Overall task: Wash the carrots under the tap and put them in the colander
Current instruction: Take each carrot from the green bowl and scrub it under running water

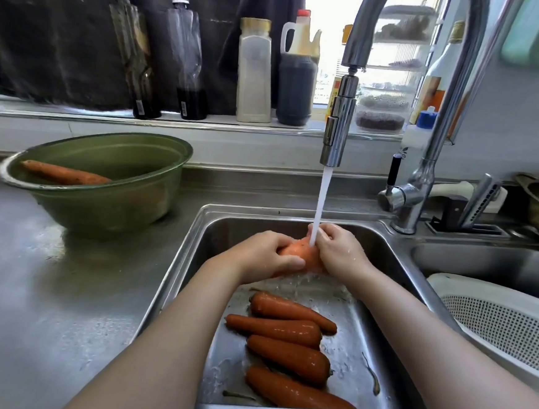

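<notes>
Head view: a carrot [301, 255] is gripped by the curled fingers of the left hand [267, 257] and right hand [338, 251], under the stream from the tap [338, 129] over the sink [189, 262]. Four more carrots [287, 331] are laid on the sink floor at 6 o'clock from the hands. The colander [503, 326] is seen at 3 o'clock of the sink, and one carrot [66, 173] in a green bowl [107, 206] at 10 o'clock.

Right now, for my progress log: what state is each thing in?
tap: running.
held carrot: under the stream, gripped by left hand and right hand.
four sink carrots: wet, lying on the sink bottom.
green bowl: holds one carrot.
colander: no carrot visible inside.
</notes>
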A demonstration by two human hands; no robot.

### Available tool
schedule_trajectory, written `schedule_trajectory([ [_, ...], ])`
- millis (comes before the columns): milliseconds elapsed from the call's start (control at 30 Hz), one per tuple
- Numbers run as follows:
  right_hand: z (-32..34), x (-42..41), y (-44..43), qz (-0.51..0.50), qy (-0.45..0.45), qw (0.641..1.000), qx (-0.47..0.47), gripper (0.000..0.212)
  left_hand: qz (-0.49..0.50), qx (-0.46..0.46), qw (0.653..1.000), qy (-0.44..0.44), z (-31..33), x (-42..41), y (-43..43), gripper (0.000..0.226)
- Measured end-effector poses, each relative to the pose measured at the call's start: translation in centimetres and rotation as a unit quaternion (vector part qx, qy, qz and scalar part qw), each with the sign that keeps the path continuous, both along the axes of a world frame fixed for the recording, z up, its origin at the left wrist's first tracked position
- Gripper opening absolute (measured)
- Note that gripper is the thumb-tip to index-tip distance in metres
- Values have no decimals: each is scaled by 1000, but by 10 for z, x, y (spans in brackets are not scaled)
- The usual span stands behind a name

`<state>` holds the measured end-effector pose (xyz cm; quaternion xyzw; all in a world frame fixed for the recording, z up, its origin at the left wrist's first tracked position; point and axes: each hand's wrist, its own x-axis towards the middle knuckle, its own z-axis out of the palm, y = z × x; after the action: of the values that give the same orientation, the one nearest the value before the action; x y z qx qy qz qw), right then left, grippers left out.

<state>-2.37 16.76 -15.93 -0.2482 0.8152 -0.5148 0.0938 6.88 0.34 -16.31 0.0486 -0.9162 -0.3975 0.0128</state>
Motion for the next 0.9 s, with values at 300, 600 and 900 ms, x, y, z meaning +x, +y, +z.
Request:
schedule_trajectory([
  [300, 1, 2, 11, 73, -92, 993, -19, 18, 5, -33, 999, 6, 1, 1, -3, 43],
  [600, -9, -7, 13, 111, -198, 971, -70, 48, 22, -42, 999, 16, 5, 7, 0, 49],
  [900, -5, 1, 3, 18, -178, 979, -92, 27, 30, -63, 997, 43, 7, 8, 8, 49],
])
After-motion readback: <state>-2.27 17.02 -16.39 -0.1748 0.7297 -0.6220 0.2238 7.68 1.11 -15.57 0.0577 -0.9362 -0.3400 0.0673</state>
